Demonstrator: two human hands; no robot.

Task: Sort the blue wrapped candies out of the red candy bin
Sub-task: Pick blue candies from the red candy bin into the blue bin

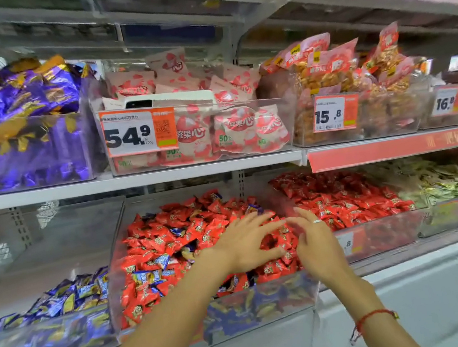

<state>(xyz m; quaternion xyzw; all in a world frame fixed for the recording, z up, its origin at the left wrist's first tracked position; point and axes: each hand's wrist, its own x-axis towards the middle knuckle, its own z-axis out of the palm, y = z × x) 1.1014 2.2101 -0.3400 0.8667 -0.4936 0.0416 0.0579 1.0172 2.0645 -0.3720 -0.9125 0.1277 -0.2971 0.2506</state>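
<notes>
A clear bin [123,263] on the lower shelf is heaped with red wrapped candies [171,233], and several blue wrapped candies [148,277] lie scattered among them. To its left a second clear bin [48,339] holds a pile of blue candies [72,296]. My left hand [246,244] hovers over the right part of the red heap with fingers spread and nothing in it. My right hand [315,240], with a ring on one finger, reaches in beside it with loose, straight fingers, also holding nothing. Their fingertips nearly meet above the red candies.
Right of the task bin stands another bin of red candies [342,199], then one with gold-green sweets [441,180]. The upper shelf carries purple wrapped sweets [13,94], pink packets [216,128] behind a 54.9 price tag [129,134], and snack bags [339,71].
</notes>
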